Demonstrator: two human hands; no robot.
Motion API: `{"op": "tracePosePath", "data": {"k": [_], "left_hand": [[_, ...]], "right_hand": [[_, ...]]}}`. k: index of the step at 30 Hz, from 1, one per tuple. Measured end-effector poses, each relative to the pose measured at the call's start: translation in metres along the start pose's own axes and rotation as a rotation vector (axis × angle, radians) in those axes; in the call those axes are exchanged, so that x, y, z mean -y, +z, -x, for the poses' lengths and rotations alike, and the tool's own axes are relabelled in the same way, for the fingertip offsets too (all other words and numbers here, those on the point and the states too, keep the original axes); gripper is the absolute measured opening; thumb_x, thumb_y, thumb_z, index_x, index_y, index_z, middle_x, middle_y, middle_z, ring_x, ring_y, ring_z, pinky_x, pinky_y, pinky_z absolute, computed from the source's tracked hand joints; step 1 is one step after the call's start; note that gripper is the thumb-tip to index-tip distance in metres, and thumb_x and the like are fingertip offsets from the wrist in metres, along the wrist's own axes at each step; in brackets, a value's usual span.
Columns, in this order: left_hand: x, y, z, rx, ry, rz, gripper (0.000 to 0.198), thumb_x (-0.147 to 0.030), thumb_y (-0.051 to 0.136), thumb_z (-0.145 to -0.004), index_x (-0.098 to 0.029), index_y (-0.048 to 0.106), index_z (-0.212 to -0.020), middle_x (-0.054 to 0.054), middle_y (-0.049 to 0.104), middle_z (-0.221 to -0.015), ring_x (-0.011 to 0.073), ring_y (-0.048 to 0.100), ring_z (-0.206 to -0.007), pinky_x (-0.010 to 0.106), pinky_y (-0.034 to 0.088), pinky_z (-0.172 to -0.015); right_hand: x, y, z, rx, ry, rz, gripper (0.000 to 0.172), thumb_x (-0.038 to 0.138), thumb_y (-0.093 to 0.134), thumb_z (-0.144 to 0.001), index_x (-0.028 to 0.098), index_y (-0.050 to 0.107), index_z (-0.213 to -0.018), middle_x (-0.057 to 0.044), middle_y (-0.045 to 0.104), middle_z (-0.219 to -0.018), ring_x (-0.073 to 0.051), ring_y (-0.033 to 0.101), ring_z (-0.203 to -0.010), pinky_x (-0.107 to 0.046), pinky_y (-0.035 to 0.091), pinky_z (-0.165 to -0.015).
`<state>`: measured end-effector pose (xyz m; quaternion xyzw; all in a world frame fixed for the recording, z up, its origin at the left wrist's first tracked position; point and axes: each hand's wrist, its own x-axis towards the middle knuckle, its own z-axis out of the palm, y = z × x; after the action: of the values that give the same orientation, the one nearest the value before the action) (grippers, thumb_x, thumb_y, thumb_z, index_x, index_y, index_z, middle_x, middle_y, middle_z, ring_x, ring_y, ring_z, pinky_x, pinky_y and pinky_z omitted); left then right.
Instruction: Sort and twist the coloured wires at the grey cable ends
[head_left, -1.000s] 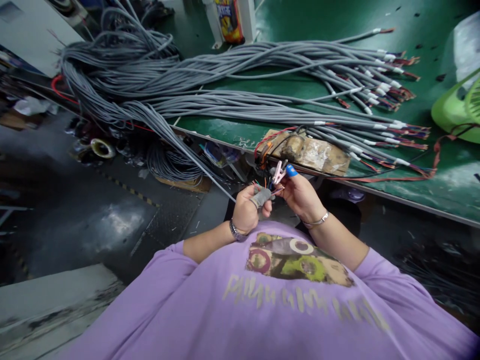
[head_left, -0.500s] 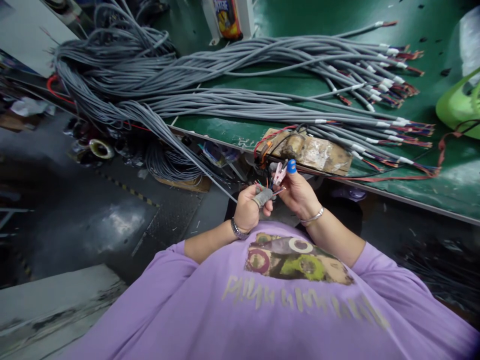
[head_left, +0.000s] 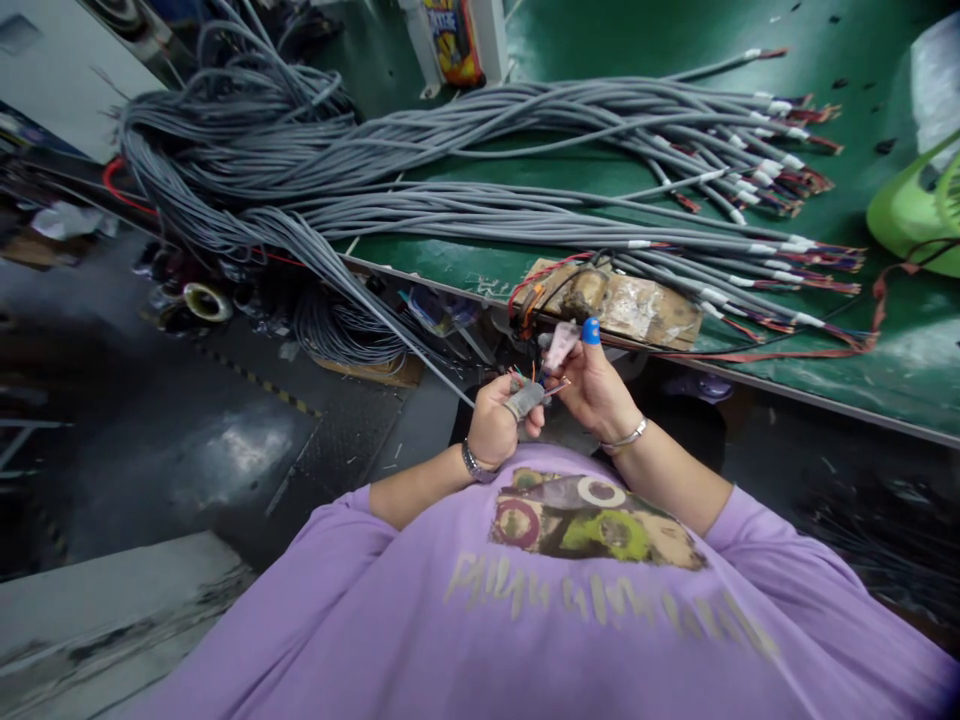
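Observation:
My left hand [head_left: 495, 420] is closed, with a grey covering on its thumb. Thin coloured wires [head_left: 559, 387] stick out from its fingers; they look like the stripped end of a grey cable [head_left: 420, 352] that runs down from the bench towards this hand, but the join is hidden. Beside it, my right hand [head_left: 596, 395] wears a blue fingertip cover [head_left: 591, 331] on the thumb. Its fingers pinch a small pink clip-like tool [head_left: 561, 346], whose exact kind is unclear. Both hands are close together, below the bench's front edge.
Behind my hands, a wooden block [head_left: 645, 300] with a lump on it sits at the edge of the green bench [head_left: 450, 262]. A large bundle of grey cables [head_left: 480, 120] spreads across the bench, bared ends to the right. A light-green basket [head_left: 904, 210] stands far right.
The pink tool has turned slightly in my right hand, and the right thumb has shifted a little to the right. My left hand keeps its hold almost unmoved.

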<state>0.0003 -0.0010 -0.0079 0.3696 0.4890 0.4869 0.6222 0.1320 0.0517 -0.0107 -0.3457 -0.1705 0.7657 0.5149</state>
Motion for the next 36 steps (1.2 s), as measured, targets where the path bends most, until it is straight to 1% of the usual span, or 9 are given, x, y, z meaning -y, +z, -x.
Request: {"op": "tracePosePath", "data": {"k": [4,7,11,16,20,24,30,33,36], "left_hand": [[0.005,-0.009,0.004,-0.006,-0.012,-0.042,0.037,-0.05,0.075,-0.073,-0.017,0.058,-0.07,-0.002,0.062,-0.052,0.0079,0.051,-0.037,0.018,0.04,-0.037],[0.005,-0.012,0.005,0.003,-0.012,-0.102,0.039,-0.052,0.075,-0.073,-0.017,0.06,-0.072,-0.002,0.063,-0.053,0.008,0.052,-0.038,0.019,0.042,-0.038],[-0.001,-0.008,0.004,0.106,-0.052,-0.218,0.039,-0.05,0.078,-0.071,-0.015,0.06,-0.068,0.0,0.063,-0.053,0.0089,0.056,-0.041,0.02,0.047,-0.043],[-0.005,-0.006,-0.004,0.302,-0.256,-0.296,0.037,-0.042,0.084,-0.063,-0.013,0.061,-0.067,0.004,0.067,-0.054,0.0136,0.063,-0.044,0.023,0.051,-0.046],[-0.002,-0.008,-0.007,0.176,-0.212,-0.217,0.036,-0.044,0.08,-0.069,-0.014,0.061,-0.069,0.004,0.066,-0.054,0.0132,0.061,-0.043,0.023,0.05,-0.045],[0.002,-0.007,-0.008,0.018,-0.111,-0.126,0.04,-0.05,0.078,-0.07,-0.015,0.06,-0.071,0.003,0.068,-0.057,0.0142,0.063,-0.046,0.024,0.053,-0.048],[0.0,-0.009,-0.009,0.135,-0.096,-0.156,0.042,-0.053,0.078,-0.071,-0.013,0.066,-0.073,0.007,0.073,-0.065,0.0172,0.069,-0.054,0.029,0.058,-0.058],[-0.007,-0.013,-0.006,0.225,-0.06,-0.262,0.04,-0.052,0.079,-0.071,-0.013,0.069,-0.07,0.007,0.073,-0.064,0.0158,0.068,-0.056,0.027,0.057,-0.06],[-0.007,-0.017,-0.003,0.214,-0.017,-0.281,0.038,-0.05,0.079,-0.073,-0.014,0.067,-0.068,0.005,0.071,-0.062,0.014,0.066,-0.053,0.026,0.055,-0.057]], "right_hand": [[0.006,-0.013,0.004,0.173,0.188,0.114,0.063,0.08,0.07,-0.065,0.018,0.065,-0.077,-0.001,0.064,-0.069,-0.011,0.056,-0.057,-0.022,0.047,-0.051],[0.01,-0.02,0.008,0.273,0.254,0.249,0.056,0.066,0.084,-0.058,0.017,0.067,-0.076,-0.002,0.066,-0.068,-0.012,0.058,-0.058,-0.023,0.05,-0.053],[0.011,-0.021,0.013,0.264,0.157,0.396,0.041,0.043,0.093,-0.054,0.016,0.067,-0.068,0.001,0.065,-0.061,-0.01,0.056,-0.053,-0.023,0.047,-0.053],[0.01,-0.024,0.017,0.297,0.027,0.578,0.034,0.042,0.088,-0.062,0.016,0.068,-0.068,0.001,0.066,-0.06,-0.01,0.054,-0.054,-0.023,0.043,-0.052],[0.01,-0.034,0.017,0.235,-0.029,0.579,0.039,0.052,0.083,-0.068,0.016,0.069,-0.074,-0.001,0.068,-0.067,-0.011,0.057,-0.06,-0.024,0.048,-0.058],[0.005,-0.04,0.018,0.191,0.016,0.53,0.044,0.049,0.089,-0.06,0.017,0.07,-0.082,-0.001,0.068,-0.073,-0.012,0.058,-0.062,-0.024,0.049,-0.056],[-0.004,-0.025,0.024,0.117,-0.168,0.458,0.036,0.045,0.089,-0.061,0.018,0.069,-0.074,0.001,0.063,-0.065,-0.01,0.049,-0.054,-0.024,0.04,-0.052],[-0.002,-0.015,0.026,0.197,-0.148,0.466,0.035,0.047,0.088,-0.064,0.019,0.067,-0.071,0.001,0.061,-0.06,-0.011,0.049,-0.051,-0.026,0.041,-0.05],[-0.001,-0.01,0.024,0.244,-0.112,0.446,0.036,0.049,0.087,-0.065,0.02,0.066,-0.069,0.001,0.06,-0.057,-0.011,0.048,-0.048,-0.028,0.041,-0.048]]}}
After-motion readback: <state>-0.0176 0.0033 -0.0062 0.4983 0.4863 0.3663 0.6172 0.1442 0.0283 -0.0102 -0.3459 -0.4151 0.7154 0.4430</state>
